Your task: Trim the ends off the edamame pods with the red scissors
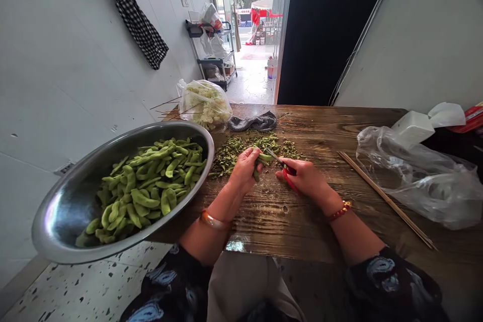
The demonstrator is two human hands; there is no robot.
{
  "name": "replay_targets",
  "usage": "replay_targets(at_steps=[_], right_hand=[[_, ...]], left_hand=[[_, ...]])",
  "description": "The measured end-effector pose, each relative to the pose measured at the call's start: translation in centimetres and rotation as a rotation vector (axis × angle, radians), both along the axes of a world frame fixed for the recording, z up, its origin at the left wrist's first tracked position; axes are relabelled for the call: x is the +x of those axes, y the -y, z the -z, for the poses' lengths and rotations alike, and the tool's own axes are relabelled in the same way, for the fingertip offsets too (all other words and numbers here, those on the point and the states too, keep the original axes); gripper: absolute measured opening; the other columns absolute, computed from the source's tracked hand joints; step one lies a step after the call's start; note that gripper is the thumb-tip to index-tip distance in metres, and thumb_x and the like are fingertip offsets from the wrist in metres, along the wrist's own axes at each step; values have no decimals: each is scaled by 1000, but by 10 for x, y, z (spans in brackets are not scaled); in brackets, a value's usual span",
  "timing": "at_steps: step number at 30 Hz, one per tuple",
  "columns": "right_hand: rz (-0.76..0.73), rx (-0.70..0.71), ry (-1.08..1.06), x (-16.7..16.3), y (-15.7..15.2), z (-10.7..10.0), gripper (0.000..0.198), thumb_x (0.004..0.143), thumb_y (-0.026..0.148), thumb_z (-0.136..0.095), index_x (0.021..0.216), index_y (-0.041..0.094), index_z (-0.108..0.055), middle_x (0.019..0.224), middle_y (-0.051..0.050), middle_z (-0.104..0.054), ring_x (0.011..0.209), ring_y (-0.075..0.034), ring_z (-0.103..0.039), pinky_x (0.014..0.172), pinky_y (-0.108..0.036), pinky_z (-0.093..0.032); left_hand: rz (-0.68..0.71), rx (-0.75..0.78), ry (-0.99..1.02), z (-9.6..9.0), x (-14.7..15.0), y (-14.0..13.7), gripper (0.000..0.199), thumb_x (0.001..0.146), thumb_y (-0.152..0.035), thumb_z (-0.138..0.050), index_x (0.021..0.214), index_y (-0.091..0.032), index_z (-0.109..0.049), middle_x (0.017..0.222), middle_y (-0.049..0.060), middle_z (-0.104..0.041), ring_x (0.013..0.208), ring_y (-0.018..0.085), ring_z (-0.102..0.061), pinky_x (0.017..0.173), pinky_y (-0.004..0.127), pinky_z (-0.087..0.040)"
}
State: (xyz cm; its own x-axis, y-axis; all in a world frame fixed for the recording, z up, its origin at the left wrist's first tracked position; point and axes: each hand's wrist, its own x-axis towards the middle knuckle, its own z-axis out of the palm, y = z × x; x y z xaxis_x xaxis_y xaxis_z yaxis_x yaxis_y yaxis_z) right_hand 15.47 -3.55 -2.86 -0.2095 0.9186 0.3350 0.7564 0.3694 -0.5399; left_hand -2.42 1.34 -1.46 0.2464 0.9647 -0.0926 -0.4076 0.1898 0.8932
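Note:
My left hand (pixel 247 167) is closed around a few green edamame pods (pixel 265 158), whose tips stick out toward the right. Red-handled scissors (pixel 290 177) are gripped in my right hand (pixel 306 177), with the metal blades pointing left at the pod ends. Whether the blades touch a pod is too small to tell. Beneath and beyond both hands lies a heap of snipped pod ends (pixel 232 153) on the wooden table. To the left, a large metal basin (pixel 68 211) holds many edamame pods (pixel 145 196).
A bag of cauliflower (pixel 206 103) and a grey cloth (pixel 253 122) lie at the table's far side. On the right are wooden skewers (pixel 387 198), a clear plastic bag (pixel 433 181) and a white tissue pack (pixel 413 128). A shelf cart (pixel 215 58) stands by the doorway.

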Motion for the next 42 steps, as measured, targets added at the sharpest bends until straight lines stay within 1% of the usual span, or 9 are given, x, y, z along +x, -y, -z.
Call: replay_targets(at_steps=[3,7,10,19,23,28,33,37,42], right_hand=[[17,-12,-6,1,1,-3,43,83,50,-60,113,20,-68,77,-5,-69,65,-17,-59,62,-27,-44],[192,51,-82,16,-3,-7,45,82,47,-61,117,18,-66,79,-6,-69,68,-19,-60,64,-29,-46],[263,95,-121,29,-8,-6,44,81,37,-61,120,17,-64,84,-6,-69,74,-20,-61,70,-31,-48],[55,2,-120,20,-11,5,63,75,15,-54,138,21,-48,87,-3,-68,71,-14,-59,72,-27,-49],[8,11,-57,19,-11,6,62,76,13,-53,137,21,-49,91,-4,-69,76,-16,-61,75,-29,-49],[48,37,26,19,-14,8,63,75,11,-54,137,21,-50,91,-5,-68,80,-19,-60,78,-32,-48],[44,54,-32,15,-15,9,62,75,10,-55,136,19,-51,94,-6,-69,84,-19,-61,82,-32,-49],[-33,37,-54,14,-15,9,61,76,10,-54,136,19,-50,100,-7,-69,87,-19,-62,83,-32,-49],[-23,30,-9,17,-14,10,57,74,9,-56,130,21,-56,92,-5,-68,82,-19,-60,79,-32,-48]], left_hand=[[-13,-42,24,0,-3,-2,28,74,-36,-68,72,-16,-49,60,-5,-55,38,2,-39,36,14,-26],[-15,-164,91,-3,-8,-5,31,71,-35,-69,69,-17,-44,58,-5,-54,38,2,-38,37,15,-26],[-1,-199,115,-5,-8,-5,34,69,-35,-71,67,-18,-41,53,-6,-50,39,3,-38,38,15,-26],[210,-149,139,-6,-7,-2,28,68,-30,-72,70,-16,-48,52,-7,-42,40,3,-38,37,15,-24],[169,-104,81,-4,-7,-3,27,65,-29,-75,75,-15,-54,55,-7,-46,41,3,-39,36,15,-22],[117,-92,21,-5,-5,-1,30,61,-31,-77,76,-15,-57,54,-7,-46,42,3,-39,36,14,-21],[63,-98,-10,-7,-6,0,29,62,-32,-77,73,-15,-56,52,-7,-44,40,3,-37,36,15,-19],[50,-80,-10,-5,-6,0,29,62,-32,-76,73,-16,-55,53,-8,-44,41,3,-37,36,15,-18],[34,-65,-43,-3,-6,-1,25,64,-31,-73,73,-16,-55,54,-7,-44,42,3,-37,36,16,-19]])
